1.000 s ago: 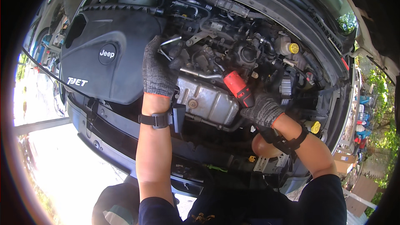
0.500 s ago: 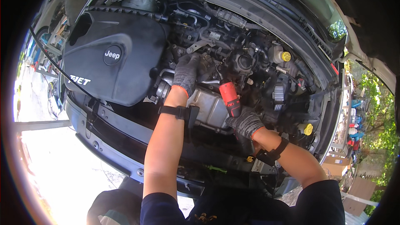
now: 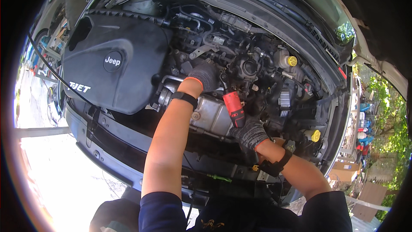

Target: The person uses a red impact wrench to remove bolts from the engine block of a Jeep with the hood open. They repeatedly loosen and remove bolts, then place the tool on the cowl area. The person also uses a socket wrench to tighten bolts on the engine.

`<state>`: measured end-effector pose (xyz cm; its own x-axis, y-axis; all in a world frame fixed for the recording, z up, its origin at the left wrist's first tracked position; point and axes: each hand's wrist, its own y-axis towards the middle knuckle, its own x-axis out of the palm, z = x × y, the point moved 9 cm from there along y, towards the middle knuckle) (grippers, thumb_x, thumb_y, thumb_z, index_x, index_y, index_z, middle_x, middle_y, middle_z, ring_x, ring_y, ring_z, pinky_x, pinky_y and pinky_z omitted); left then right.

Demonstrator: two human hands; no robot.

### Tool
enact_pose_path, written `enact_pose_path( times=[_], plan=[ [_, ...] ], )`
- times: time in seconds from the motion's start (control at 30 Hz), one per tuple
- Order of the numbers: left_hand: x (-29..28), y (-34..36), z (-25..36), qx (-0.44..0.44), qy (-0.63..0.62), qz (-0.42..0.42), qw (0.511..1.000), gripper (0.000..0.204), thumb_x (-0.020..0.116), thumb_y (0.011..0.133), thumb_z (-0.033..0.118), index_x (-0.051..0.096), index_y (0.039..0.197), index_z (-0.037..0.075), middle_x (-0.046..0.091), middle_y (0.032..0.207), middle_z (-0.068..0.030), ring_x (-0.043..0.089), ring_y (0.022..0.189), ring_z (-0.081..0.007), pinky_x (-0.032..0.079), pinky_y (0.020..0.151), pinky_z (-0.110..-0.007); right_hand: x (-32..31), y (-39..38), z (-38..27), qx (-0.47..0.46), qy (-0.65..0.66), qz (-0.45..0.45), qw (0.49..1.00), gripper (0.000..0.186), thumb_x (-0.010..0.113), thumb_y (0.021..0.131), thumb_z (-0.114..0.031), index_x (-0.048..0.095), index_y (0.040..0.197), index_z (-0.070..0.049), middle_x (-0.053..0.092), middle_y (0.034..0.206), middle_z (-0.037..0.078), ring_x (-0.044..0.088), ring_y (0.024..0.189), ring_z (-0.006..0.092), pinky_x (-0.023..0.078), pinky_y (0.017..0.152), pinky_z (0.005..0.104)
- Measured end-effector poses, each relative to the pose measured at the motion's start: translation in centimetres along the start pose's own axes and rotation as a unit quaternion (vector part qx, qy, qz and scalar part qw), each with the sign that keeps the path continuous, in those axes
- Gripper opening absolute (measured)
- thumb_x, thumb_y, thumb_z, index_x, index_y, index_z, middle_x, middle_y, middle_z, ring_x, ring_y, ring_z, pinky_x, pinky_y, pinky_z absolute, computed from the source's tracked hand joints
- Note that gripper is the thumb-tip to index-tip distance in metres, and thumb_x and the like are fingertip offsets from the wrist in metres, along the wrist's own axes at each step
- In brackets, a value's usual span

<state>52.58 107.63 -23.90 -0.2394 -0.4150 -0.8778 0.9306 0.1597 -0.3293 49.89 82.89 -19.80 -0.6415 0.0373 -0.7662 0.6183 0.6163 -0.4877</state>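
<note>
My right hand (image 3: 250,135), in a grey knit glove, is closed around a red and black cordless ratchet (image 3: 233,108). The tool's dark head points away from me into the engine (image 3: 246,66). My left hand (image 3: 205,76), gloved the same with an orange cuff, reaches in just left of the ratchet head. Its fingers are lost among dark parts, so their grip does not show. A metal heat shield (image 3: 210,114) lies nearer to me, below both the left hand and the tool. Beyond the left hand is a flat metal bracket (image 3: 201,50).
A large black engine cover (image 3: 124,66) fills the left of the bay. A thin black rod (image 3: 53,72) slants across the left side. Yellow caps (image 3: 292,61) stand at the right. The front crossmember (image 3: 128,154) runs between me and the engine. Shelving and boxes (image 3: 343,172) stand outside, right.
My left hand has shifted right and nearer to me, from beside the bracket to close by the ratchet head. The ratchet has swung a little left in my right hand.
</note>
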Motion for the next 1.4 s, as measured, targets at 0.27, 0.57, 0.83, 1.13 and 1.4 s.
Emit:
enact_pose_path(
  times=[0.27, 0.57, 0.83, 1.13, 1.4],
  plan=[
    [1.5, 1.3, -0.7, 0.057, -0.01, 0.034, 0.998, 0.044, 0.068, 0.094, 0.037, 0.077, 0.126, 0.007, 0.075, 0.127, -0.0231, 0.071, 0.12, -0.042, 0.057, 0.104, -0.047, -0.6, -0.5, -1.2, 0.032, 0.014, -0.044, 0.998, 0.05, 0.083, 0.077, -0.036, 0.069, 0.114, -0.005, 0.075, 0.095, 0.024, 0.074, 0.094, 0.0425, 0.058, 0.089, 0.0503],
    [0.5, 2.1, 0.7, 0.076, 0.022, 0.015, 0.997, 0.049, 0.069, 0.093, 0.046, 0.077, 0.127, 0.01, 0.074, 0.127, -0.024, 0.071, 0.119, -0.0425, 0.057, 0.104, -0.049, -1.7, -1.0, -1.4, -0.008, 0.072, -0.022, 0.997, 0.062, 0.08, 0.078, -0.034, 0.061, 0.13, -0.006, 0.075, 0.099, 0.026, 0.074, 0.095, 0.0459, 0.058, 0.087, 0.0525],
    [1.6, 3.2, 0.2, 0.079, 0.07, -0.036, 0.994, 0.05, 0.071, 0.09, 0.052, 0.08, 0.123, 0.015, 0.076, 0.124, -0.0218, 0.072, 0.115, -0.0419, 0.057, 0.103, -0.048, -1.0, -0.9, -0.4, -0.005, 0.105, -0.023, 0.994, 0.064, 0.081, 0.076, -0.038, 0.062, 0.129, -0.006, 0.075, 0.1, 0.025, 0.074, 0.097, 0.0445, 0.058, 0.088, 0.0516],
    [2.6, 3.3, -0.5, 0.12, 0.149, -0.036, 0.981, 0.053, 0.063, 0.095, 0.056, 0.077, 0.127, 0.016, 0.076, 0.126, -0.0215, 0.072, 0.117, -0.0421, 0.058, 0.101, -0.051, -0.8, -0.6, -0.5, -0.01, 0.112, -0.017, 0.993, 0.06, 0.085, 0.077, -0.04, 0.067, 0.122, -0.004, 0.075, 0.101, 0.025, 0.075, 0.097, 0.0422, 0.058, 0.089, 0.0498],
    [1.8, 3.5, 1.9, 0.11, 0.175, -0.052, 0.977, 0.061, 0.056, 0.1, 0.057, 0.069, 0.139, 0.012, 0.073, 0.133, -0.0225, 0.071, 0.122, -0.039, 0.056, 0.106, -0.049, -2.5, -1.8, -0.3, -0.027, 0.161, -0.009, 0.986, 0.051, 0.082, 0.08, -0.042, 0.071, 0.112, -0.004, 0.076, 0.094, 0.022, 0.075, 0.088, 0.0396, 0.057, 0.083, 0.0498]
  ],
)
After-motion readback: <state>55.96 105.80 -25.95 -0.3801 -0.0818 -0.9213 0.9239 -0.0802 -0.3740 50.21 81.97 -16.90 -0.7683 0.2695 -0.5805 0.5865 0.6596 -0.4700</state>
